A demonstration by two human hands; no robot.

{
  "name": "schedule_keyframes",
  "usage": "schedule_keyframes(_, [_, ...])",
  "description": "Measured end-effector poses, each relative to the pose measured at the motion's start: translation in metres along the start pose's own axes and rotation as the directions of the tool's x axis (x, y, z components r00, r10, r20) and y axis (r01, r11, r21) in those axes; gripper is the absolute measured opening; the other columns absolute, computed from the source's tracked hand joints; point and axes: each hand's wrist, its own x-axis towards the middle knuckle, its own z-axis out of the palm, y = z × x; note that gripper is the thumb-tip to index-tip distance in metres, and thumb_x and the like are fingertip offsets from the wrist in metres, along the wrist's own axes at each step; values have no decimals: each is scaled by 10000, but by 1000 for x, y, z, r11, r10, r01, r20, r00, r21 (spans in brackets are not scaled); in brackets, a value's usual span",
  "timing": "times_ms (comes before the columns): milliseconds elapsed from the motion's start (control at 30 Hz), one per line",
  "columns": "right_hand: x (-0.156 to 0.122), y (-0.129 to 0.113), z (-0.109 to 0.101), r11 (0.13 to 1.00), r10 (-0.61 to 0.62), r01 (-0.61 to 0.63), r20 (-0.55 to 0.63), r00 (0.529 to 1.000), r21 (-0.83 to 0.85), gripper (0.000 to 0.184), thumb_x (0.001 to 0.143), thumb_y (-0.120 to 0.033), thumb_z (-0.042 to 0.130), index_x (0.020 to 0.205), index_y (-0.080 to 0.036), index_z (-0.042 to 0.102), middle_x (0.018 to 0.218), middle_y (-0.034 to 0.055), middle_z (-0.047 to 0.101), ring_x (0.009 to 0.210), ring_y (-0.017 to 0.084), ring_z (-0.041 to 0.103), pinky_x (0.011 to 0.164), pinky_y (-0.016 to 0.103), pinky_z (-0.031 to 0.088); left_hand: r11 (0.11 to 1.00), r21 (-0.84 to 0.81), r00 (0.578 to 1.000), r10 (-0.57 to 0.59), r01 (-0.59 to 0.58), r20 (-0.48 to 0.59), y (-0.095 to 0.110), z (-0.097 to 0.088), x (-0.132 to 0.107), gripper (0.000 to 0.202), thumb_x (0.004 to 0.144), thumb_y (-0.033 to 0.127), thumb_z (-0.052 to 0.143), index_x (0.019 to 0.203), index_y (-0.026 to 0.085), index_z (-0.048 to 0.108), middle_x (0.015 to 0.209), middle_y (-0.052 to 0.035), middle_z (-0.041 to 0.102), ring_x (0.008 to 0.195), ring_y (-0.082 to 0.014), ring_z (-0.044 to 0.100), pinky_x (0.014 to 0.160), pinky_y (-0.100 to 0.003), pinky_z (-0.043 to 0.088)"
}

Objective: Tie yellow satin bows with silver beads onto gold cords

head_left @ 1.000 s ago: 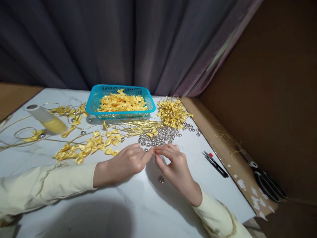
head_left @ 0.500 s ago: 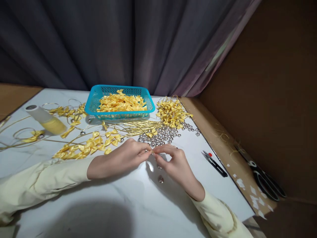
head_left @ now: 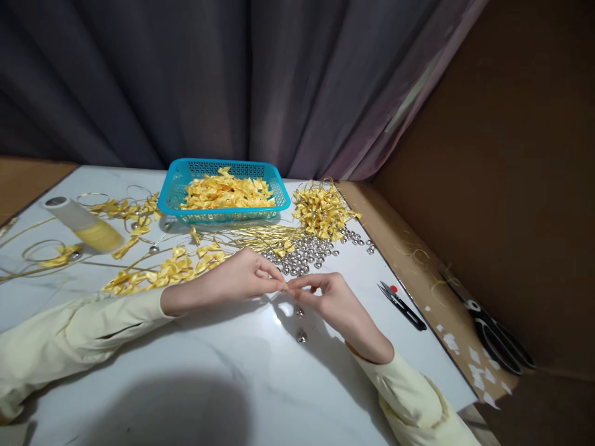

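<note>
My left hand point(head_left: 246, 275) and my right hand point(head_left: 332, 303) meet fingertip to fingertip over the white table. Both are closed in a pinch on a thin gold cord point(head_left: 285, 287), of which only a tiny bit shows; the fingers hide the rest. Just below the right fingers lie two small silver bells point(head_left: 301, 336), apart from the hand. Behind the fingertips spreads a heap of silver bells point(head_left: 302, 255). Loose yellow bows point(head_left: 171, 269) lie beyond my left forearm. A bundle of gold cords point(head_left: 260, 235) stretches behind the hands.
A blue basket point(head_left: 223, 215) of yellow bows stands at the back, beside a pile of bows on cords point(head_left: 323, 207). A yellow-and-white bottle point(head_left: 88, 226) lies tilted at left. Thread snips point(head_left: 402, 306) rest at right; large scissors point(head_left: 497, 337) lie beyond the table edge point(head_left: 437, 337).
The left hand's fingers have straightened slightly, and the right hand has turned and shifted a little to the right. Both still pinch at the same spot. The view has shifted slightly.
</note>
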Motion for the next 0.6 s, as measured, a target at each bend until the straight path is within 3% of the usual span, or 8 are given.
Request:
schedule_keyframes(200, [0, -2, -1, 1000, 20, -20, 3, 1000, -16, 130, 767, -219, 606, 776, -166, 724, 827, 42, 739, 726, 187, 654, 632, 285, 476, 998, -66, 999, -12, 15, 36, -7, -5, 3, 265, 774, 370, 582, 829, 166, 742, 425, 64, 373, 398, -72, 287, 387, -195, 186])
schedule_keyframes(333, [-2, 2, 1, 987, -132, 125, -70, 989, -103, 119, 769, -183, 607, 839, -190, 703, 852, 28, 727, 758, 176, 646, 664, 287, 466, 982, -187, 998, 14, -4, 53, -14, -7, 6, 277, 773, 399, 597, 819, 166, 740, 428, 69, 331, 427, -78, 262, 419, -204, 181])
schedule_keyframes(467, [-4, 8, 7, 900, -398, 353, -151, 905, -256, 142, 774, -136, 590, 900, -187, 632, 905, 41, 694, 846, 190, 620, 726, 308, 458, 966, -256, 995, -5, 32, 104, -15, -9, 5, 291, 771, 410, 612, 809, 146, 729, 396, 89, 251, 434, -80, 217, 450, -214, 185])
schedule_keyframes(600, [-6, 11, 12, 772, -564, 464, -133, 815, -433, 88, 833, -148, 542, 905, -174, 585, 882, 67, 666, 848, 216, 585, 734, 341, 437, 945, -322, 991, -16, 58, 132, -11, -9, 5, 283, 778, 397, 616, 827, 137, 718, 372, 101, 244, 424, -77, 187, 463, -220, 192])
